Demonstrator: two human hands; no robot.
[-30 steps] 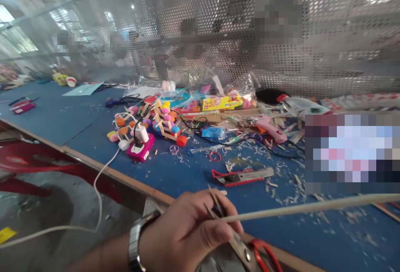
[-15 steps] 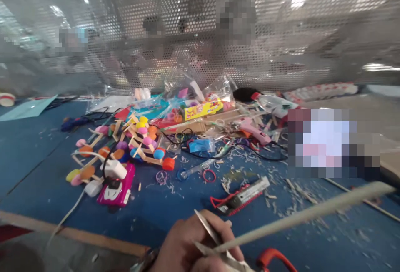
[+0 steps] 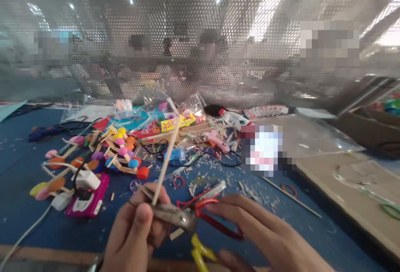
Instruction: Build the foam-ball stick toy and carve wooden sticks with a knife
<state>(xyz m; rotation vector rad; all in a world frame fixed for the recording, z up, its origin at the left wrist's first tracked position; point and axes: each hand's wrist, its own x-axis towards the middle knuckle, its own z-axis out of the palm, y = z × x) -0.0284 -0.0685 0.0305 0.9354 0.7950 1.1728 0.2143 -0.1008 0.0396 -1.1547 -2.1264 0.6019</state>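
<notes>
My left hand [image 3: 134, 226] is closed on the lower part of a thin pale stick [image 3: 168, 155], which rises slanting up and to the right. Parted blades of a pair of scissors [image 3: 184, 220] lie against my left fingers, with the stick's lower end between them. My right hand [image 3: 265, 230] grips the scissors by their handles, one red and one yellow; the lower fingers are blurred. Just behind the scissors, a red-edged utility knife [image 3: 215, 190] lies on the blue table [image 3: 125, 232], partly hidden by them.
On the left lie a magenta power adapter [image 3: 90, 205] and a jumble of sticks with coloured caps [image 3: 125, 151]. Farther back are a pink glue gun [image 3: 218, 142] and a yellow packet [image 3: 178, 121]. Shavings [image 3: 259, 190] litter the table; cardboard [image 3: 331, 188] is at right.
The stick has swung from pointing right to pointing up. My right hand has come into view on the scissors' handles. The camera view has shifted to the right.
</notes>
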